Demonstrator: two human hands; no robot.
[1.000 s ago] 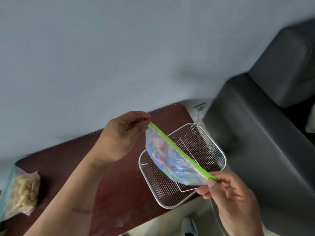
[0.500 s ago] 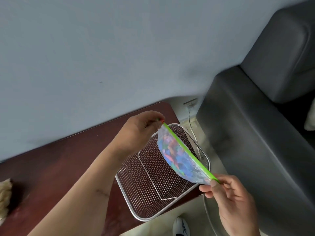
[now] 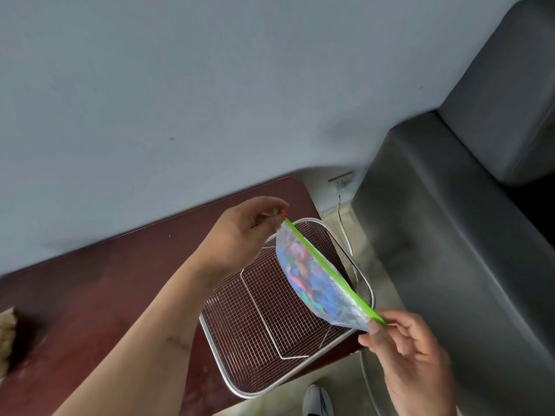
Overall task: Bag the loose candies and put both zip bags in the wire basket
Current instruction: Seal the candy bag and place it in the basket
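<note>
A clear zip bag (image 3: 312,280) with a green zip strip, full of colourful candies, hangs stretched in the air over the right half of the wire basket (image 3: 264,325). My left hand (image 3: 243,232) pinches the strip's far end, where a small red slider sits. My right hand (image 3: 411,352) pinches the near end of the strip, off the table's right edge. The basket is metal mesh with a folded wire handle lying inside and nothing else in it. At the far left edge, a corner of the second bag (image 3: 6,337) with pale contents lies on the table.
The dark red table (image 3: 90,295) stands against a grey wall. A dark grey sofa (image 3: 450,235) is close on the right. A wall socket (image 3: 341,180) with a cable sits between them. My shoe (image 3: 316,400) shows on the floor below.
The view has swung right, so the pale bag has slid almost out at the left. Both hands keep the candy bag stretched over the basket, now more over its right side.
</note>
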